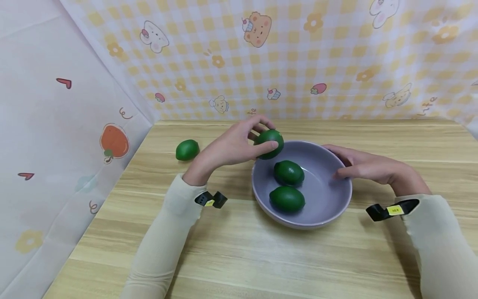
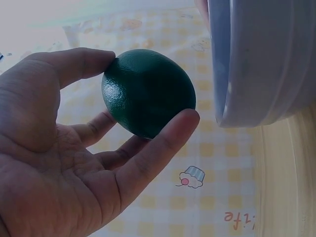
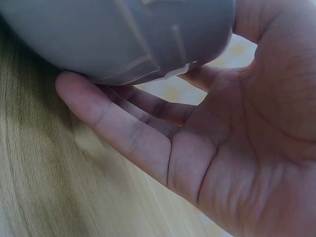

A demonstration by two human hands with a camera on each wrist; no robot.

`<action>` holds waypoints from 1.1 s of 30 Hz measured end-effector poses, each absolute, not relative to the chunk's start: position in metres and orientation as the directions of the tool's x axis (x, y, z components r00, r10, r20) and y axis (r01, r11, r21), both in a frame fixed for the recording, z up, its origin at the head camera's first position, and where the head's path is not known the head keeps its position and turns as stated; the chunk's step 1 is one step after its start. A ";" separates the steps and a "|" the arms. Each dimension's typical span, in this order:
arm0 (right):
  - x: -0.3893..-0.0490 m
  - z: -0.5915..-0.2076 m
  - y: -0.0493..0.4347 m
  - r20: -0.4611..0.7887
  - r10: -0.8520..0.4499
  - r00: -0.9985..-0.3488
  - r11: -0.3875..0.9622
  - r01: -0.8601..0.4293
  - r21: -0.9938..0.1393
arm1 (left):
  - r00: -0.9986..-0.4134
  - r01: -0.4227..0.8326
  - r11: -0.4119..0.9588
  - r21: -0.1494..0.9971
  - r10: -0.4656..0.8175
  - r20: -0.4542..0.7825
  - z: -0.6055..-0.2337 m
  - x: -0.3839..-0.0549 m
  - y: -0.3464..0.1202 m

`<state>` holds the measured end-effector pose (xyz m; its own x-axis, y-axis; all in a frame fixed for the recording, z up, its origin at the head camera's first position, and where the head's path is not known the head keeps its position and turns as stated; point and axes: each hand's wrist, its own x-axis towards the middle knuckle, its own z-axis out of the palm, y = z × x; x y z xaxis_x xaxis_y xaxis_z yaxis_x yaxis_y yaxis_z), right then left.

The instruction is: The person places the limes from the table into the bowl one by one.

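Note:
My left hand (image 1: 239, 143) pinches a green lime (image 1: 271, 139) between thumb and fingers, over the far left rim of a greyish-purple bowl (image 1: 321, 193). The left wrist view shows this lime (image 2: 148, 91) held at the fingertips, apart from the bowl's side. Two more limes lie inside the bowl, one lime (image 1: 289, 172) behind the other lime (image 1: 287, 199). At the bowl's right side my right hand (image 1: 367, 166) grips it, thumb over the rim. Seen from the right wrist, the fingers (image 3: 133, 131) reach beneath the bowl's curved outer wall (image 3: 98, 34).
Another lime (image 1: 187, 150) lies on the wooden table (image 1: 231, 257), left of the bowl and beyond my left forearm. A yellow checked cloth (image 1: 239, 74) with cartoon prints hangs along the table's back edge. A pale printed sheet (image 1: 56, 137) borders the left side.

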<state>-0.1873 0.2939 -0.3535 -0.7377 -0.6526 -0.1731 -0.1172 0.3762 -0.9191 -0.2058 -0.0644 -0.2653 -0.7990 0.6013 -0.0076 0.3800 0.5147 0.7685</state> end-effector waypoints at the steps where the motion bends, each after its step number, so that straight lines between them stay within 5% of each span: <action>1: -0.187 -0.353 0.294 -0.173 -0.652 -0.738 0.377 -0.118 -0.919 | -0.796 0.388 0.516 0.764 0.605 -0.003 -0.265 -0.206 -0.065; 16: -0.187 -0.353 0.294 -0.189 -0.642 -0.743 0.397 -0.111 -0.911 | -0.709 0.563 0.488 0.667 0.700 0.086 -0.268 -0.206 -0.063; 33: -0.187 -0.353 0.294 -0.202 -0.629 -0.751 0.411 -0.100 -0.906 | -0.707 0.624 0.551 0.555 0.700 0.100 -0.264 -0.202 -0.067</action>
<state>-0.1873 0.2936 -0.3529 -0.7508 -0.6288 -0.2024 -0.0998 0.4109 -0.9062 -0.2021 -0.0670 -0.2641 -0.7073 0.6998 0.1002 0.6237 0.5509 0.5545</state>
